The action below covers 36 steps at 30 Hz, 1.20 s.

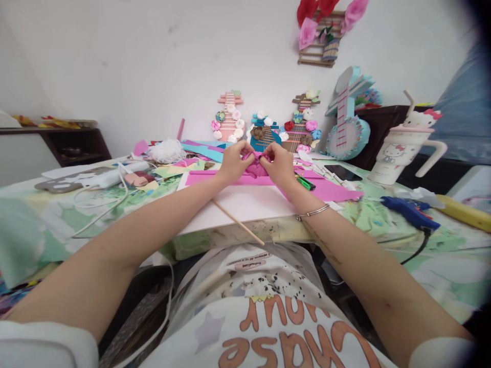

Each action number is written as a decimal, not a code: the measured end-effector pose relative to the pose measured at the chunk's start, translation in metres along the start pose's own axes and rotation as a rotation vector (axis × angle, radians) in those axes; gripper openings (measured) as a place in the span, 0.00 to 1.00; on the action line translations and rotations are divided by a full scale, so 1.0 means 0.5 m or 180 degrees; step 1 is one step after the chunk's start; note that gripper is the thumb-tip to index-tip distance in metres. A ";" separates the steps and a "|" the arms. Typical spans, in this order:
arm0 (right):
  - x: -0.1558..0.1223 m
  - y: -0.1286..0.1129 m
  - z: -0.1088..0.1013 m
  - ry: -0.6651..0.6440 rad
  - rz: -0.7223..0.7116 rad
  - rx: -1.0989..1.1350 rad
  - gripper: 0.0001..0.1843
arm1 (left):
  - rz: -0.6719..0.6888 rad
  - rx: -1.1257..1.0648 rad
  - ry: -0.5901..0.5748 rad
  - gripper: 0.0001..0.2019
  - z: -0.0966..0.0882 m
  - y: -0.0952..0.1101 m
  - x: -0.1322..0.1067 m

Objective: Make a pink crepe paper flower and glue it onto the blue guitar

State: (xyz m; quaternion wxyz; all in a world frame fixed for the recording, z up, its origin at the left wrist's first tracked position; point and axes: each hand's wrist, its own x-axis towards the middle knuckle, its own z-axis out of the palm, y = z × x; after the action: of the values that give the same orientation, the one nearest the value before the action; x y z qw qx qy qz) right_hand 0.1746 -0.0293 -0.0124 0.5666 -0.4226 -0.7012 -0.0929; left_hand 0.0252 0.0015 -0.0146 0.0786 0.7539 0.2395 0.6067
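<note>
Between my two hands is a crumpled magenta paper flower (255, 167), held a little above the table. My left hand (237, 161) pinches its left side with thumb and fingers. On the other side, my right hand (279, 162) grips the petals in the same way, a bracelet on its wrist. Flat pink paper (330, 191) lies beneath and to the right, over a white sheet (215, 209). A thin wooden stick (240, 222) rests across the sheet and sticks out past the table's front edge. Beside my right wrist lies a green-handled cutter (305, 183).
A blue hot glue gun (412, 211) with a black cord lies at right, near a white tumbler (397, 153) and a phone (342, 172). Flower-decorated paper instruments (230, 120) lean on the wall. Left are a white power strip (118, 175), cables and white shredded paper (167, 151).
</note>
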 end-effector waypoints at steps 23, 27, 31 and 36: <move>0.003 0.015 0.019 -0.0191 0.0425 0.0694 0.04 | -0.0186 0.0101 0.0134 0.04 -0.003 -0.002 0.001; 0.001 0.016 0.015 -0.0138 0.0300 0.0324 0.03 | -0.0412 0.0231 -0.0024 0.04 0.014 -0.004 -0.012; -0.002 0.016 0.009 -0.0396 0.0021 -0.0526 0.05 | -0.0584 0.0341 -0.0208 0.05 0.035 -0.019 -0.027; -0.003 0.018 0.012 -0.0518 -0.0160 -0.0862 0.08 | -0.0755 0.0335 -0.0264 0.07 0.040 -0.033 -0.023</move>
State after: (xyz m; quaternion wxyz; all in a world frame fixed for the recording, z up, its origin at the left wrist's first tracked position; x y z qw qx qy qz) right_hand 0.1766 -0.0206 -0.0190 0.4433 -0.4836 -0.7362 -0.1661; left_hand 0.0380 0.0140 -0.0363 0.1199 0.7478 0.3550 0.5480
